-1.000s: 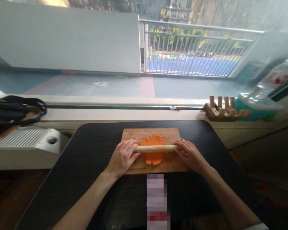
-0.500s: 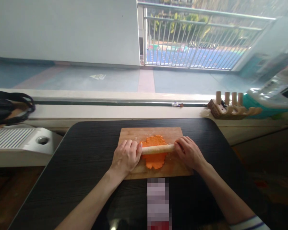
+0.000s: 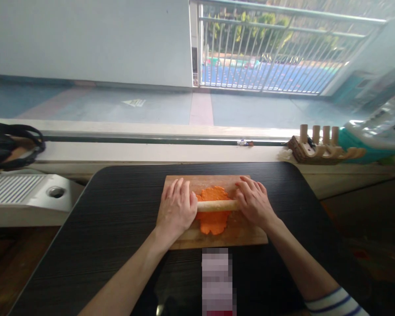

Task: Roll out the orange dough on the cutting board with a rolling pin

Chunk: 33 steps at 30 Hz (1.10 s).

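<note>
A pale wooden rolling pin (image 3: 217,206) lies crosswise over a flattened sheet of orange dough (image 3: 213,223) with ragged edges. Both rest on a wooden cutting board (image 3: 240,238). My left hand (image 3: 177,205) covers the pin's left end, its fingers reaching over the far side and the thumb beside the shaft. At the other end my right hand (image 3: 254,202) is laid over the pin in the same way, fingers bent forward. The pin's two ends are hidden under my palms.
The board lies on a dark table (image 3: 118,210). Behind it, a windowsill (image 3: 145,152) carries a wooden rack (image 3: 319,147) and a teal container (image 3: 357,138) at right. A black bag (image 3: 6,145) is at far left, above a white ridged unit (image 3: 29,193).
Both hands have shifted slightly, with the fingers now stretched farther forward over the pin. The rolling pin stays across the middle of the dough.
</note>
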### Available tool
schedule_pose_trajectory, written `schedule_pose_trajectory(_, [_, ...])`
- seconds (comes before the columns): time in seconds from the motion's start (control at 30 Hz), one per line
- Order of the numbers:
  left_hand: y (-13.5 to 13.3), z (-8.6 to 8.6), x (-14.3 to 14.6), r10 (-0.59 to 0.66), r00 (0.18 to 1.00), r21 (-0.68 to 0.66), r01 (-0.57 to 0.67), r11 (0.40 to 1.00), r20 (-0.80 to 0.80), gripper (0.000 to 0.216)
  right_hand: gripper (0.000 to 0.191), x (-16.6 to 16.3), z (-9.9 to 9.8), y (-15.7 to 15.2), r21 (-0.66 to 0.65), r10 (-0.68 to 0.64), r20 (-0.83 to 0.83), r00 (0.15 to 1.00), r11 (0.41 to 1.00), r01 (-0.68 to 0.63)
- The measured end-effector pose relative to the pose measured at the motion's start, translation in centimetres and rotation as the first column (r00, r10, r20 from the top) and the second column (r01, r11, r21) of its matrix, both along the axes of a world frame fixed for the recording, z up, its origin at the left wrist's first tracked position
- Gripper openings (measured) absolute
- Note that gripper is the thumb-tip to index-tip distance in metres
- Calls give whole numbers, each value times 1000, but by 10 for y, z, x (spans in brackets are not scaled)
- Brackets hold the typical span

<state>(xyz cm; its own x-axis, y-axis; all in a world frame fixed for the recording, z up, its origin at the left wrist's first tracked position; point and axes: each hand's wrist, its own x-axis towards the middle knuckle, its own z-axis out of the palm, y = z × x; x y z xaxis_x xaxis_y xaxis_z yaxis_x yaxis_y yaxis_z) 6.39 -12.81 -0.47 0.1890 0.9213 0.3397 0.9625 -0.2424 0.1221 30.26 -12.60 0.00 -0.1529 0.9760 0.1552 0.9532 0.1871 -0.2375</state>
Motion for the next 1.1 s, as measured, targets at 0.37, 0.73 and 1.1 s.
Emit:
schedule_pose_trajectory(0.37, [22,-13,0,12,998,-56,-9,998,56,50,43,-8,4,17,-53,-37,124,992,998,44])
schedule_pose_trajectory(0.73, [28,-10,0,9,1000,-178,-5,984,23,52,43,-9,2,15,-63,-25,131,991,997,34])
schedule_pose_trajectory(1.1, [36,-9,1,22,999,-181,-13,983,46,54,47,-6,-4,20,-19,-14,73,997,1000,16])
